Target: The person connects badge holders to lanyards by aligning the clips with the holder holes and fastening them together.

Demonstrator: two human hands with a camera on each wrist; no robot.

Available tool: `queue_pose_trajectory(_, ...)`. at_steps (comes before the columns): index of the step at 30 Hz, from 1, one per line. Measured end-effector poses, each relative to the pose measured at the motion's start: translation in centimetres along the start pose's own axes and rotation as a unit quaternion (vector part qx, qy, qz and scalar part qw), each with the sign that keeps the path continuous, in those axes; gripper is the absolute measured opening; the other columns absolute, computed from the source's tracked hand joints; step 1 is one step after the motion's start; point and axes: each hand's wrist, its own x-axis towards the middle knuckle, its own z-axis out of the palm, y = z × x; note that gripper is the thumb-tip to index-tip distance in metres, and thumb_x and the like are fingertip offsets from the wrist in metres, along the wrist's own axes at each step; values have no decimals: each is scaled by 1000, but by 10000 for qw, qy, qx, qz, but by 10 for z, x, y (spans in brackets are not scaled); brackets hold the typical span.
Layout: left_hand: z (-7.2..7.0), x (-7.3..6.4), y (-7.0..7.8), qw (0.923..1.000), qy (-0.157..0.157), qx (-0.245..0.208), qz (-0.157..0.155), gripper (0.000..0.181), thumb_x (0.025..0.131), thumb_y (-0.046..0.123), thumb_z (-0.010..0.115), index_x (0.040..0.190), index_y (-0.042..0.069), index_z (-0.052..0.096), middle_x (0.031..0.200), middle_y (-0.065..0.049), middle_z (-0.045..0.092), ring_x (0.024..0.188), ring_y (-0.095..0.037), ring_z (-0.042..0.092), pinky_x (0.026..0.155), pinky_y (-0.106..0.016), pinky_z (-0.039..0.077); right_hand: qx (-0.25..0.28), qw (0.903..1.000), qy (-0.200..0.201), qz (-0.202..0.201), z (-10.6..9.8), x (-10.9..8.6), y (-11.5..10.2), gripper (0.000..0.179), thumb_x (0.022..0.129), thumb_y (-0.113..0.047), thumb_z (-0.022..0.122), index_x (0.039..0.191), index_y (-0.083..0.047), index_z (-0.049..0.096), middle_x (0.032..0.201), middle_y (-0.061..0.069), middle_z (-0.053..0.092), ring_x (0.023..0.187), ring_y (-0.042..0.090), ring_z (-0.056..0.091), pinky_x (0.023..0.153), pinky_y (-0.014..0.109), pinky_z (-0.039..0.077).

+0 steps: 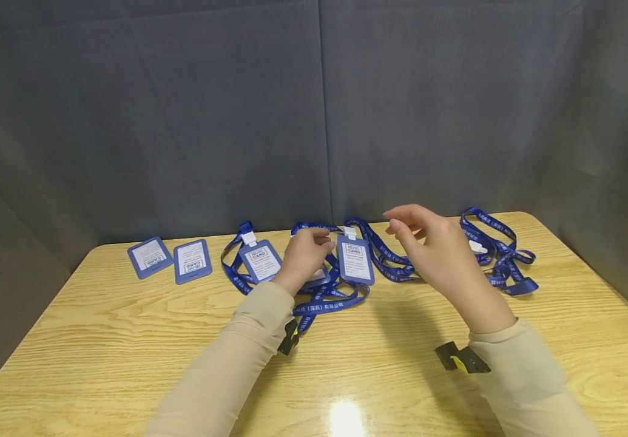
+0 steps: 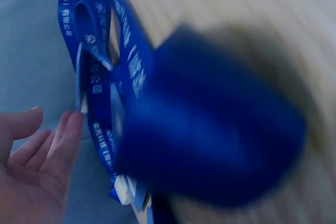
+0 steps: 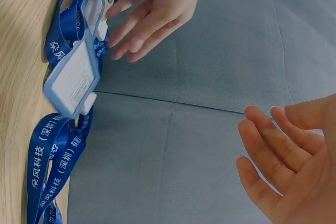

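My left hand point(image 1: 305, 252) hovers over the middle ID badge point(image 1: 319, 278), partly covering it; its fingers are relaxed and hold nothing. In the left wrist view, the left hand point(image 2: 39, 166) is beside blue lanyards point(image 2: 97, 82), with a large blurred blue strap close to the camera. My right hand point(image 1: 428, 243) is in the air, fingers loosely bent and apart, grasping nothing. It is right of an ID badge point(image 1: 355, 261) whose white clip joins a blue lanyard point(image 1: 392, 270). Another clipped badge point(image 1: 261, 261) lies left of the left hand. The right wrist view shows the right hand point(image 3: 286, 156) away from the badges.
Two badges without lanyards point(image 1: 150, 257) point(image 1: 192, 261) lie at the table's left back. A heap of blue lanyards point(image 1: 502, 255) with a white clip is at the right back. Behind the wooden table point(image 1: 182, 364) hangs a grey curtain point(image 1: 210, 121).
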Motion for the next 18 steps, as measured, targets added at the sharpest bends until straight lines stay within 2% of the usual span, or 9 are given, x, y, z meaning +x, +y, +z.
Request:
queue_pose_trajectory(5, -18, -4, -1, 9987, -427, 1, 286, 25, 104, 15, 54, 122, 3, 66, 113, -13, 68, 93, -30, 67, 68, -37, 57, -28, 10000, -41, 47, -1, 0, 1, 24, 104, -20, 53, 116, -6, 68, 101, 10, 73, 87, 24, 66, 78, 43, 50)
queue_pose_trajectory(9, -33, -4, -6, 9963, -753, 121, 391, 25, 105, 17, 51, 122, 6, 65, 115, -13, 68, 98, -31, 66, 71, -37, 57, -49, 9999, -62, 94, -1, 0, 1, 24, 104, -21, 53, 117, -7, 68, 101, 9, 73, 88, 24, 65, 79, 44, 51)
queue_pose_trajectory(18, -71, -3, -22, 9851, -1117, 1030, 808, 28, 105, 19, 52, 124, 3, 65, 114, -10, 68, 99, -29, 66, 79, -38, 51, -60, 9997, -164, 174, 0, 0, 1, 26, 105, -23, 52, 118, -7, 67, 103, 11, 73, 90, 26, 65, 81, 46, 51)
